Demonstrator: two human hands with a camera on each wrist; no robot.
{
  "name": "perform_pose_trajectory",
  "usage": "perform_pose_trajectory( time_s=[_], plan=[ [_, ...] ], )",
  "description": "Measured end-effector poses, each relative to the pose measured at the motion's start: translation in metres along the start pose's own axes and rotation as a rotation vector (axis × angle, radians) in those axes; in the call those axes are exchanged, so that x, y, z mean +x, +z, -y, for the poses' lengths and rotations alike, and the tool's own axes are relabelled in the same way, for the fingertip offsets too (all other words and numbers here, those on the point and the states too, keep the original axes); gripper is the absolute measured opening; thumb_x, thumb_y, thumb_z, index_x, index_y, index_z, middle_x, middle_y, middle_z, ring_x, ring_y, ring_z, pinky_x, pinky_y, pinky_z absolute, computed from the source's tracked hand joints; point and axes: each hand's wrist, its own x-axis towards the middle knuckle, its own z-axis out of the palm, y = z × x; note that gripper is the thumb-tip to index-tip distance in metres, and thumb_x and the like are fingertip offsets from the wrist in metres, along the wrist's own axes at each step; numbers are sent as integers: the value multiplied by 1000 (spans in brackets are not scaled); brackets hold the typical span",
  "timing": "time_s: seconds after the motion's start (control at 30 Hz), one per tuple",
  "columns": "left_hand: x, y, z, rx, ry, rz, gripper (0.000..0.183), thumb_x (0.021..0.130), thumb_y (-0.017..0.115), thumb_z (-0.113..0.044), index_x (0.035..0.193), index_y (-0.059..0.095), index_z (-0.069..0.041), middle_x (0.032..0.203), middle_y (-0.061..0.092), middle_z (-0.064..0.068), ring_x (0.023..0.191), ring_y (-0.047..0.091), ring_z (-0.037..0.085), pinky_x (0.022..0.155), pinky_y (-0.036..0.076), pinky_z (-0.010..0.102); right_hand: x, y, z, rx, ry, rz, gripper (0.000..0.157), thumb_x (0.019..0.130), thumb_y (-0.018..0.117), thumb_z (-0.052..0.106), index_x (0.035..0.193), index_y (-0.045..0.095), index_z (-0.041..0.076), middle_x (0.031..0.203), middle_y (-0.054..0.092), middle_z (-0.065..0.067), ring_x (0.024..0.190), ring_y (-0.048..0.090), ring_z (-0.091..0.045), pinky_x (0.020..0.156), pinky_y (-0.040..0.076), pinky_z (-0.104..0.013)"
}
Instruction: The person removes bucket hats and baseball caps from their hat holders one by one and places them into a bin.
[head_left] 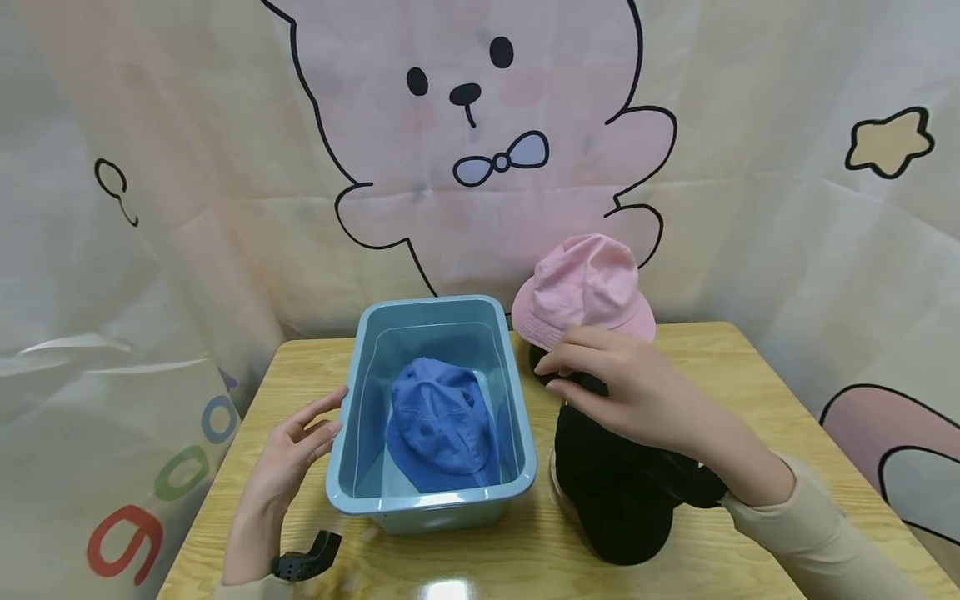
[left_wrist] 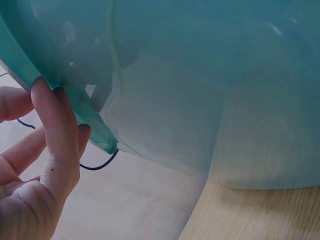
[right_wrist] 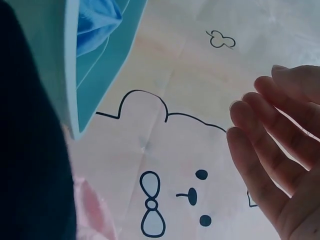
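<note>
A blue hat (head_left: 442, 425) lies inside a light blue plastic basin (head_left: 429, 502) on the table. My left hand (head_left: 288, 462) is at the basin's left side, its fingertips touching the rim; in the left wrist view the fingers (left_wrist: 55, 120) lie against the rim's outer edge. My right hand (head_left: 630, 387) is raised over a black cap (head_left: 622, 500) to the right of the basin, fingers loosely bent and holding nothing. The right wrist view also shows that hand (right_wrist: 280, 140) with nothing in its grasp. Behind it sits a pink bucket hat (head_left: 588, 287).
The wooden table (head_left: 720, 367) meets a printed cloth backdrop (head_left: 735, 233) at its far edge. Something dark shows under the pink hat, and a pale edge shows beneath the black cap. A black band (head_left: 303, 565) is on my left wrist.
</note>
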Motion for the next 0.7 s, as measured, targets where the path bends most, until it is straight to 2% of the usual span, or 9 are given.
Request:
perform_pose_trajectory(
  time_s=[0.07,0.3,0.7],
  plan=[
    [0,1,-1,5,-6,-4,48,97,54,-9,142,41,4,126,58,-14,98,67,5,86,54,21,-5,-1,0,8,-6,-21,29,77,73,0,100,69,16,93,63,9,85,55,-6,81,40,-10],
    [0,1,-3,11,-16,-15,49,97,55,-10,142,41,4,127,57,-16,100,67,5,85,54,20,-20,-1,-4,24,22,-35,19,85,70,8,101,69,18,96,63,11,89,56,-1,83,43,-10],
    [0,2,-3,-3,-16,-20,50,96,55,-9,141,40,6,126,57,-18,101,66,4,85,54,20,-38,2,-12,69,10,-142,13,90,66,14,102,69,15,99,66,6,93,59,-4,90,43,-8]
  ],
)
